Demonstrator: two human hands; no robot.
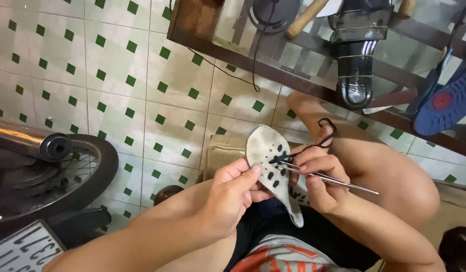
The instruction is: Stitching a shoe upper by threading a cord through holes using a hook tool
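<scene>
My left hand (228, 194) grips a pale, worn shoe upper (263, 146) with dark oval eyelet holes, thumb and forefinger pinching its left edge. My right hand (318, 179) holds a thin metal needle tool (338, 181) whose tip sits at the holes, and a black lace (321, 136) loops up from there over the fingers. Both hands work over my lap, above my bare knee (394, 176).
A glass-topped table (273, 75) at the top carries a black sandal (356, 60), a wooden-handled tool (306, 17) and a blue shoe sole (447, 103). A motorbike wheel (57, 176) and exhaust (31, 141) stand at left on the green-dotted tiled floor (117, 75).
</scene>
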